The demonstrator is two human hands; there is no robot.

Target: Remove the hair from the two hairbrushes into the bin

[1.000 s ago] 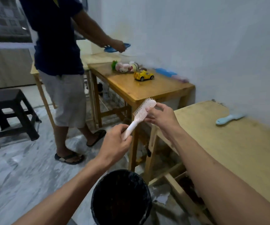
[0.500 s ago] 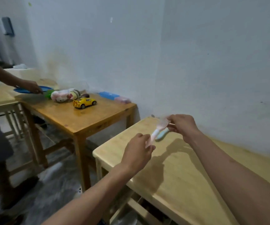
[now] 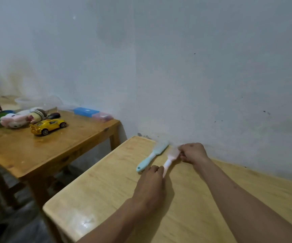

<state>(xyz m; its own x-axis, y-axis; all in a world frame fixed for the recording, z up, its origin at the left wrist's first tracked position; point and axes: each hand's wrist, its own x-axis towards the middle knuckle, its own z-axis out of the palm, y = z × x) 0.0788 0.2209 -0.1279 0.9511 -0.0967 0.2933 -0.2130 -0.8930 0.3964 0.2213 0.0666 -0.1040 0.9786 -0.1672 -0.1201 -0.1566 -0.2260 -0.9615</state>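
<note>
Both hands have come down onto the pale wooden desk [image 3: 106,190], where half a second ago they held the white hairbrush [image 3: 170,159] in the air. Left hand [image 3: 150,186] pinches its slim handle; right hand [image 3: 192,153] grips its blurred bristle head. Just beside it lies the smooth light-blue hairbrush [image 3: 152,156], near the wall.

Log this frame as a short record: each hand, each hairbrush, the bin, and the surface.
left hand: on the white hairbrush handle
right hand: at the white hairbrush's head
blue hairbrush: flat on the light wooden table, beside the white one, untouched
bin: not in view
neighbouring table: yellow toy car, plush toys
</note>
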